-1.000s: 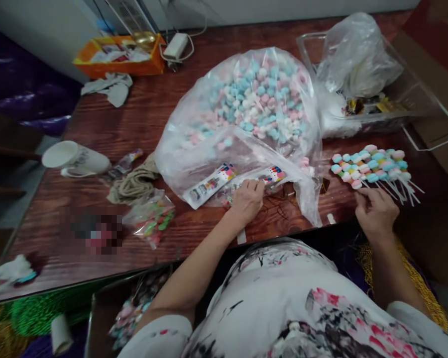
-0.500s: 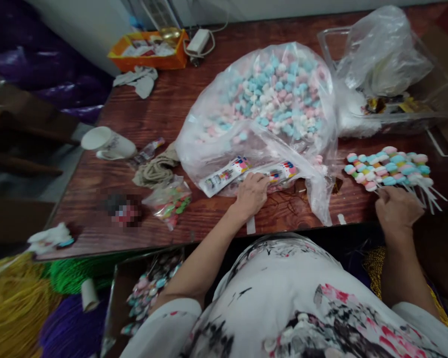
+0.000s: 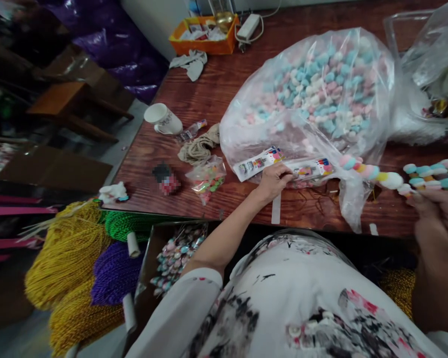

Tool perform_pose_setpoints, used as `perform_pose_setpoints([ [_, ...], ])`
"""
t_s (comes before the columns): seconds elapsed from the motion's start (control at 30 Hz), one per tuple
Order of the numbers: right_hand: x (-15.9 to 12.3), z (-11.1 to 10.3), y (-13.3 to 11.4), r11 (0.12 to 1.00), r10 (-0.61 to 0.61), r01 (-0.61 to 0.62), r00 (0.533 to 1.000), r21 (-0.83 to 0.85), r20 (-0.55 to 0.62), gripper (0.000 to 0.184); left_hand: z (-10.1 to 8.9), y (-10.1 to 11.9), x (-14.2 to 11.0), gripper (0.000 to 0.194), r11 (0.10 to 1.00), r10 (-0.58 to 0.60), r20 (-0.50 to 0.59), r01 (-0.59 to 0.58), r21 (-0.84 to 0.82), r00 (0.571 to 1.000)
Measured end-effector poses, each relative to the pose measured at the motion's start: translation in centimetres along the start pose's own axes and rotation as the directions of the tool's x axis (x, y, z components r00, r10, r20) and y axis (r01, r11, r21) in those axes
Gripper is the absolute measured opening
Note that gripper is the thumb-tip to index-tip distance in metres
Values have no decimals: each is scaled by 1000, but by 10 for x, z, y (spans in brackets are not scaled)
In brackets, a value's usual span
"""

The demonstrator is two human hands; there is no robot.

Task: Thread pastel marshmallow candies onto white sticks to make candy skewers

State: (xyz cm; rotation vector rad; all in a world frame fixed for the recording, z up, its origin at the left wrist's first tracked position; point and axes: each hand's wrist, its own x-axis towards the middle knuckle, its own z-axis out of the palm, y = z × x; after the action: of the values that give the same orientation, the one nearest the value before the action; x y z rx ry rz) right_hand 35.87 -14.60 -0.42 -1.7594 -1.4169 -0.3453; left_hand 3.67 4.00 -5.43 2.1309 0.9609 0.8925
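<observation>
A pink, blue, yellow and white candy skewer (image 3: 390,180) is held by its near end over the right side of the table, the thumb and fingers of the right hand (image 3: 438,214) pinching it. The left hand (image 3: 272,181) has its fingers bent together at the left end of a clear plastic sleeve with a colourful printed end (image 3: 313,168); whether they grip it, I cannot tell. Another similar printed sleeve (image 3: 256,166) lies just left. This skewer looks fully threaded, yet stands outside any sleeve; both sleeves look flat, so bagging seems still undone. To the right, more pastel candy skewers (image 3: 438,174) lie unwrapped. Farther off, a big translucent plastic bag (image 3: 242,134) holds many loose pastel candies (image 3: 328,79), apparently unthreaded.
</observation>
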Motion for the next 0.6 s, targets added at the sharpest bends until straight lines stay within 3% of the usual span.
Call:
perform_pose_setpoints([
  [0.13, 14, 23, -27, 966, -251, 245, 965, 82, 75, 8, -2, -5, -3, 10, 996, 22, -6, -23, -81, 1000],
  [0.27, 20, 38, -33, 937, -350, 339, 917, 88, 192, 8, -1, -9, -6, 12, 995, 40, -21, -42, -88, 999],
  [0.4, 23, 38, -33, 899, -437, 432, 864, 78, 250, 8, -1, -10, -7, 14, 996, 75, -5, -75, -38, 997],
  [0.6, 42, 29, -35, 821, -564, 548, 738, 158, 371, 8, 0, -15, -9, 16, 987, 151, 41, -153, 51, 988],
])
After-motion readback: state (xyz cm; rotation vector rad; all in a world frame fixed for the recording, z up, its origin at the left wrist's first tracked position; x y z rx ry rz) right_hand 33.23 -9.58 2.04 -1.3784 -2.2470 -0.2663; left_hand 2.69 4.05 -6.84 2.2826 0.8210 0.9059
